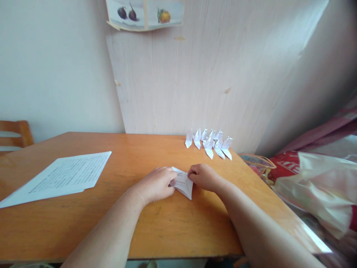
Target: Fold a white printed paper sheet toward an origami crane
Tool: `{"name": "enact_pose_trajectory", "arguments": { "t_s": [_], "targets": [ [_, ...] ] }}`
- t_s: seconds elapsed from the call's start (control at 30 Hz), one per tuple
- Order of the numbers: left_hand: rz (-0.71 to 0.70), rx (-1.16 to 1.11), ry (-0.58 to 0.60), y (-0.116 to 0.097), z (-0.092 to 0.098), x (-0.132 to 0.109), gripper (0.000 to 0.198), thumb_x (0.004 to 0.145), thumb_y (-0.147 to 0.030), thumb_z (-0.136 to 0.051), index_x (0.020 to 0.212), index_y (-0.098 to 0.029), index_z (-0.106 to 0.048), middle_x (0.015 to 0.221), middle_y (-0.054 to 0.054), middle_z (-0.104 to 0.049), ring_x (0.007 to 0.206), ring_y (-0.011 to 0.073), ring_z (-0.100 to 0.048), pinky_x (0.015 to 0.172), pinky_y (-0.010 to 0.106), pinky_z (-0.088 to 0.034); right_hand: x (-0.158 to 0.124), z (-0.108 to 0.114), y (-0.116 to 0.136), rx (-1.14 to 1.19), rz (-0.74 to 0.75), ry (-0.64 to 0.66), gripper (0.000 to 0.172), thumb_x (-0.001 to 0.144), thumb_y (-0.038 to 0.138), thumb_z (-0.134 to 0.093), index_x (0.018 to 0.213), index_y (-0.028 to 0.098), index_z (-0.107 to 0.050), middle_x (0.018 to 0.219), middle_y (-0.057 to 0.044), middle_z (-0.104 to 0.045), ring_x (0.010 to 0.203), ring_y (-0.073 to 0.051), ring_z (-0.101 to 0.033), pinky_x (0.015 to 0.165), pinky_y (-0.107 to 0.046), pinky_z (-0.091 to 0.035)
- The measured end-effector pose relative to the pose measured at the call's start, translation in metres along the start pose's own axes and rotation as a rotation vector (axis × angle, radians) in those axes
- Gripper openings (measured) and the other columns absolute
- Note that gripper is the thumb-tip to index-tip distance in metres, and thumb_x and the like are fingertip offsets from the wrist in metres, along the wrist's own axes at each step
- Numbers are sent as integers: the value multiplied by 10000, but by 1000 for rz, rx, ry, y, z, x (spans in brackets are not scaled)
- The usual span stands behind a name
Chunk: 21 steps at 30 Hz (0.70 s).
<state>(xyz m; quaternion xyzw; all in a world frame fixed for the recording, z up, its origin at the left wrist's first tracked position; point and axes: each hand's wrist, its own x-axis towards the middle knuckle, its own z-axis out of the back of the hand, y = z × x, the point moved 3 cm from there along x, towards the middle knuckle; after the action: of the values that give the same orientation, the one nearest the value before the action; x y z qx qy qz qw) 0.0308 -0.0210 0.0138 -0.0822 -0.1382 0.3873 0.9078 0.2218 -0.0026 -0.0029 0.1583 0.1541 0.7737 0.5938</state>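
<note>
A small folded piece of printed paper (pixel 182 182) is held just over the wooden table (pixel 156 230), one corner pointing toward me. My left hand (pixel 158 182) has its fingers closed on the paper's left side. At the upper right edge, my right hand (pixel 205 176) pinches it between thumb and curled fingers. Beyond my hands, near the table's back right corner, several folded paper cranes (pixel 209 143) stand in a cluster, white with printed text.
A stack of printed sheets (pixel 69 173) lies on the table's left. Plastic bags (pixel 315 182), one of them red, crowd the right table edge. A wooden chair (pixel 16 134) stands at far left. Behind the table rises a pale panel (pixel 178 82) with fruit pictures (pixel 145 15).
</note>
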Motion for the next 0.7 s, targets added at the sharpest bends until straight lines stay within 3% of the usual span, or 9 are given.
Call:
{"name": "enact_pose_trajectory", "arguments": {
  "t_s": [0.1,0.2,0.3,0.43,0.57,0.7],
  "targets": [
    [43,-33,45,0,1,-1,160,765,-344,-672,760,-216,-576,848,20,-620,768,198,-574,626,287,-373,-1,2,1,-61,37,7,200,784,179,-547,775,193,-746,876,-58,-706,778,-173,-629,678,-244,-417],
    [43,-56,52,-2,3,0,314,847,-509,-594,755,-208,-591,850,32,-618,785,201,-576,657,295,-391,-1,4,2,-84,82,-16,212,764,158,-564,819,206,-764,957,-69,-683,872,-188,-627,759,-254,-437],
    [38,-76,60,-2,3,0,291,896,-458,-543,765,-205,-601,857,32,-618,802,192,-575,677,289,-399,-2,4,2,-106,124,-11,221,736,130,-579,845,203,-758,978,-73,-671,932,-203,-614,812,-266,-440],
    [69,-103,89,4,1,0,247,797,-443,-663,794,-205,-597,890,26,-613,807,190,-570,665,277,-402,-3,3,2,-131,181,8,244,734,104,-572,887,191,-741,975,-74,-673,918,-200,-608,831,-270,-436],
    [77,-142,119,10,-2,0,263,768,-455,-679,811,-208,-603,904,26,-608,797,191,-565,646,272,-397,-3,1,0,-125,227,65,332,703,64,-554,954,194,-728,992,-69,-676,924,-198,-610,816,-259,-430],
    [101,-195,133,12,-2,0,259,764,-456,-677,832,-212,-622,914,25,-617,797,191,-566,634,267,-389,-5,3,-2,-107,281,117,292,739,119,-577,980,204,-718,1025,-74,-668,936,-207,-608,816,-270,-428]
  ]
}}
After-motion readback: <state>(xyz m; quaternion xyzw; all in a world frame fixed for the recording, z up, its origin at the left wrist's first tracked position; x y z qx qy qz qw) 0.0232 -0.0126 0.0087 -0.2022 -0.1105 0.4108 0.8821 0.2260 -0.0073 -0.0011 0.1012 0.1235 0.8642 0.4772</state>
